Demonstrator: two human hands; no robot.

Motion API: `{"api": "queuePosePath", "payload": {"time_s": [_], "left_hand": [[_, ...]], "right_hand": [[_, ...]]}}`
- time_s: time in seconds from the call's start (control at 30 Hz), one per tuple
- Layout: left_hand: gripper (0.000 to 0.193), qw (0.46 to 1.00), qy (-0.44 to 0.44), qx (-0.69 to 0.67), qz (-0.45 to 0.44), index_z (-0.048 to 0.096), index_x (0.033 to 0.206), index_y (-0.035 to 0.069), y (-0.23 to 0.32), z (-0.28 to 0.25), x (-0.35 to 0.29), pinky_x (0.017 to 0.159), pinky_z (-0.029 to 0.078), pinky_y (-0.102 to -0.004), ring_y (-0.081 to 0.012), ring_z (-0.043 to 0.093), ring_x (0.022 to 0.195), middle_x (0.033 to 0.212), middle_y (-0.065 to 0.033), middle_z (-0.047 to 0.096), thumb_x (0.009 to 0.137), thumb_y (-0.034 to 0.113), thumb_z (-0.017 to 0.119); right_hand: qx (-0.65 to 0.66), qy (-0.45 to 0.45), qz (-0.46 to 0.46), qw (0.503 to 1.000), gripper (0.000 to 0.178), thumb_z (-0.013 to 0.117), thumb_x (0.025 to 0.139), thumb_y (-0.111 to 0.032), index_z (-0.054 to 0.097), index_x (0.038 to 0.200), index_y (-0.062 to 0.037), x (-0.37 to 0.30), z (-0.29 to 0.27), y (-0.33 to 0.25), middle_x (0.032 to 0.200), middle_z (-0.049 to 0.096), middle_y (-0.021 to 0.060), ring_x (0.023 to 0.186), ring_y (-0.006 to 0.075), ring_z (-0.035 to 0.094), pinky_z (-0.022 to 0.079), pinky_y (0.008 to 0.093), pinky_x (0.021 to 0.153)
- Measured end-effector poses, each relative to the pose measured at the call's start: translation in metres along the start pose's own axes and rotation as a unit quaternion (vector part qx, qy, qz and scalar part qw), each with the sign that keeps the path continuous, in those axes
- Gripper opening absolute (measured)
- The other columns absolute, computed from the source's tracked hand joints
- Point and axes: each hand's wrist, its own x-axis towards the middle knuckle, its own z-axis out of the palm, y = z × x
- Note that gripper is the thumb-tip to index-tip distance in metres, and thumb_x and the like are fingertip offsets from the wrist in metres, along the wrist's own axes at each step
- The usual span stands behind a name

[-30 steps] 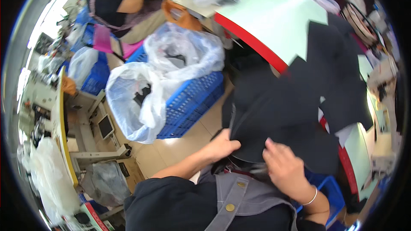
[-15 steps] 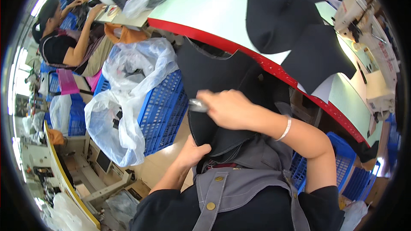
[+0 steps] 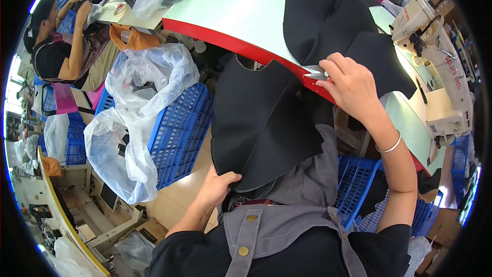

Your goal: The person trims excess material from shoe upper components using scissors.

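A sewn black fabric piece (image 3: pixel 253 118) with a seam down its middle lies over my lap and hangs toward the table edge. Its near left corner is pinched between the thumb and fingers of my left hand (image 3: pixel 215 185). Raised above the red table edge, my right hand (image 3: pixel 351 84) is closed around small silver thread snips (image 3: pixel 316 75), their pointed tips facing left. More black fabric pieces (image 3: pixel 328 20) lie on the pale green tabletop (image 3: pixel 230 5), just beyond the snips.
Left of me stands a blue plastic basket (image 3: pixel 179 133) lined with white plastic bags (image 3: pixel 120 169). A sewing machine (image 3: pixel 435 61) is at the right, with another blue basket (image 3: pixel 356 184) beside my right arm. A co-worker (image 3: pixel 59 51) sits at the far left.
My right hand has moved up and right with the snips, off the fabric to the table edge. The fabric now lies more spread out, while my left hand still grips its corner.
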Motion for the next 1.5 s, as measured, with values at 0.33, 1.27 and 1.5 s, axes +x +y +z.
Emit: {"api": "queuePosePath", "payload": {"time_s": [0.33, 1.27, 1.5], "left_hand": [[0.064, 1.000, -0.017, -0.017, -0.004, 0.046, 0.125, 0.002, -0.007, -0.009, -0.002, 0.090, 0.044, -0.0347, -0.0223, 0.053, 0.107, 0.118, -0.0096, 0.053, 0.063, -0.014, 0.052], [0.059, 0.987, -0.112, -0.099, -0.064, 0.037, 0.134, 0.001, 0.005, -0.010, 0.002, 0.101, 0.037, -0.0368, -0.0232, 0.047, 0.119, 0.129, -0.0130, 0.048, 0.080, 0.012, 0.059], [0.062, 0.992, -0.096, -0.071, -0.050, 0.037, 0.135, 0.001, 0.007, -0.003, -0.003, 0.101, 0.036, -0.0350, -0.0212, 0.048, 0.117, 0.130, -0.0107, 0.048, 0.079, 0.013, 0.061]], "right_hand": [[-0.038, 0.022, 0.052, 0.998, 0.028, 0.071, 0.070, -0.016, 0.054, 0.090, -0.0071, 0.004, 0.031, -0.017, 0.106, 0.064, 0.0087, 0.073, 0.0190, 0.058, 0.048, 0.0291, 0.058], [-0.010, 0.077, 0.061, 0.995, 0.026, 0.070, 0.068, -0.008, 0.055, 0.090, -0.0023, 0.027, 0.055, -0.005, 0.079, 0.053, 0.0086, 0.074, 0.0258, 0.057, 0.048, 0.0349, 0.061], [0.058, 0.023, 0.039, 0.997, 0.030, 0.073, 0.066, -0.013, 0.051, 0.082, -0.0016, 0.049, 0.042, -0.007, 0.085, 0.050, 0.0107, 0.080, 0.0285, 0.053, 0.047, 0.0380, 0.065]]}}
